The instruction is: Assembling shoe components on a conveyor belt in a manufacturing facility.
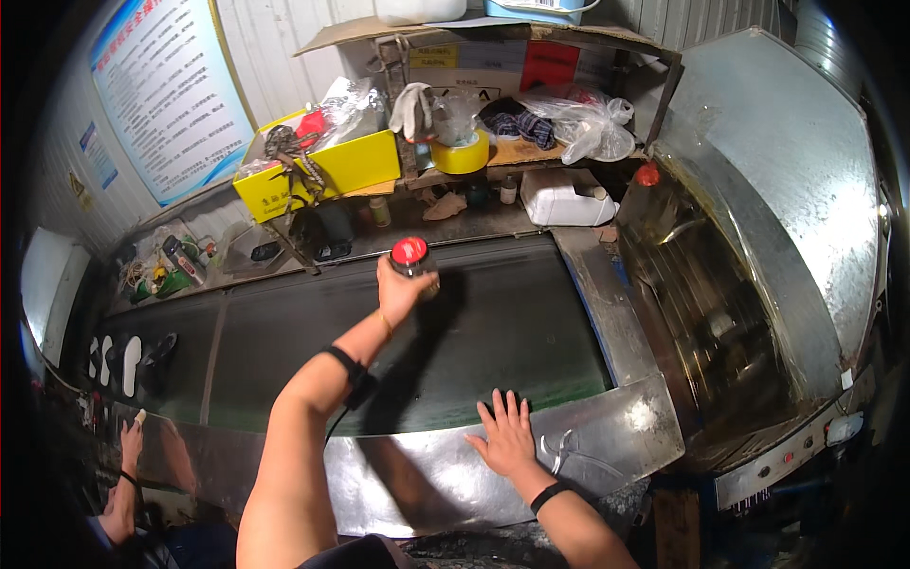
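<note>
Your left hand (403, 284) is gripping the red-capped jar (411, 258) over the dark conveyor belt (512, 322); right hand (505, 436) is lying flat, released, on the steel surface (616, 431). Next: you're needing a steady wrist there.

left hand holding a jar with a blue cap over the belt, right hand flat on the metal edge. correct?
Not quite: the cap is red, not blue. In the head view the left hand holds a small jar with a red cap over the dark belt, and the right hand lies flat on the metal edge.
</note>
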`<state>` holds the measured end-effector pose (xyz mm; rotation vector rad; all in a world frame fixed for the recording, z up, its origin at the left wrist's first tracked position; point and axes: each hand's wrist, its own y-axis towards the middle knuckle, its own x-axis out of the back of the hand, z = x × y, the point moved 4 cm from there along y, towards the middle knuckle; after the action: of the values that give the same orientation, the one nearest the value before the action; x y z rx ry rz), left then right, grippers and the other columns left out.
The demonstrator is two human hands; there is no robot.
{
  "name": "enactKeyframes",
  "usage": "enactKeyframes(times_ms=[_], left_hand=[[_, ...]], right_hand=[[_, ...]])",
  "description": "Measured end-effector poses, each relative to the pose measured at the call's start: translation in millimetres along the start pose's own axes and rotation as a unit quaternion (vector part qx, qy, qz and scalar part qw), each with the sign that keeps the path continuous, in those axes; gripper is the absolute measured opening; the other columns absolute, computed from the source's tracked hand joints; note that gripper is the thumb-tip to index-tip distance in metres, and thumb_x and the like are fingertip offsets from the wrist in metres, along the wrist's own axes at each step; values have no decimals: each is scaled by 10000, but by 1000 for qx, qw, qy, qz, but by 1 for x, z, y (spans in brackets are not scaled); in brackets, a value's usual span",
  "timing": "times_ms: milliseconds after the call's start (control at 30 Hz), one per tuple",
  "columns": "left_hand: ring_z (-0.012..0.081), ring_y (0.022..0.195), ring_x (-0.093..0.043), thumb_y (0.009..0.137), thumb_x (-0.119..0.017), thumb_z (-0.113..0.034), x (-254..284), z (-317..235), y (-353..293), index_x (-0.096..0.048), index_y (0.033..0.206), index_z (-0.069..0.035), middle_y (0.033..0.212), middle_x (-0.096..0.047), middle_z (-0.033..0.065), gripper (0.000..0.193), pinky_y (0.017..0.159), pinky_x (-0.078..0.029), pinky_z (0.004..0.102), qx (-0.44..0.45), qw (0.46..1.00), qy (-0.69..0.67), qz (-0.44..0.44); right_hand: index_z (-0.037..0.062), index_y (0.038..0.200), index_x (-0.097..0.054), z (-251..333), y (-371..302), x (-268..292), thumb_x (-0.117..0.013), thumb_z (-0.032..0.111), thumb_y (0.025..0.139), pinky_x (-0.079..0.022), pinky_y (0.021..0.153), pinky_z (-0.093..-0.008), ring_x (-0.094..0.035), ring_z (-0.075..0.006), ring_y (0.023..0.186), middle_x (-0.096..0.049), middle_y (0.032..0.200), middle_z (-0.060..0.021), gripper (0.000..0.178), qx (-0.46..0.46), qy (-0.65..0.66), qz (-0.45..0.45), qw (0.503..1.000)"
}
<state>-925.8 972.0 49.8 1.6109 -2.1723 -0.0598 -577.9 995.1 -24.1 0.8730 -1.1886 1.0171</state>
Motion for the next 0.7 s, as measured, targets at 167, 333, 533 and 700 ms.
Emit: enactKeyframes(times_ms=[167, 333, 533, 700], left_hand=[[320, 1115, -613, 576, -901, -281, -66, 28, 92, -462, 1276, -14, 1189, -627, 187, 868, 963, -475, 398, 88, 993, 24, -81], [369, 1157, -596, 593, -913, -337, -111, 51, 131, -448, 1261, -19, 1206, -624, 221, 874, 974, -469, 435, 173, 975, 107, -94], [380, 1268, -500, 640, -894, -259, -128, 78, 140, -273, 1421, 42, 1340, -507, 275, 1043, 1070, -401, 396, 168, 978, 85, -85], [367, 1378, -370, 717, -830, -200, -104, 88, 83, -267, 1457, 81, 1456, -383, 289, 971, 1154, -296, 365, 118, 988, 97, -31]], right_hand=[[122, 1406, -481, -7, 4, -4, -571, 544, 877, -174, 1153, -575, -254, -418, 1411, -304, 1525, -199, 683, 9, 55, -19, 998], [116, 1388, -495, -6, 7, -3, -557, 531, 895, -193, 1147, -573, -264, -405, 1409, -309, 1523, -184, 647, -5, 110, -17, 994], [118, 1344, -532, -5, 11, -1, -583, 537, 872, -231, 1130, -576, -319, -409, 1378, -365, 1493, -187, 634, 3, 107, -36, 994], [103, 1318, -560, 0, 14, -4, -606, 540, 846, -224, 1139, -563, -332, -401, 1376, -402, 1466, -202, 646, 4, 121, -38, 992]])
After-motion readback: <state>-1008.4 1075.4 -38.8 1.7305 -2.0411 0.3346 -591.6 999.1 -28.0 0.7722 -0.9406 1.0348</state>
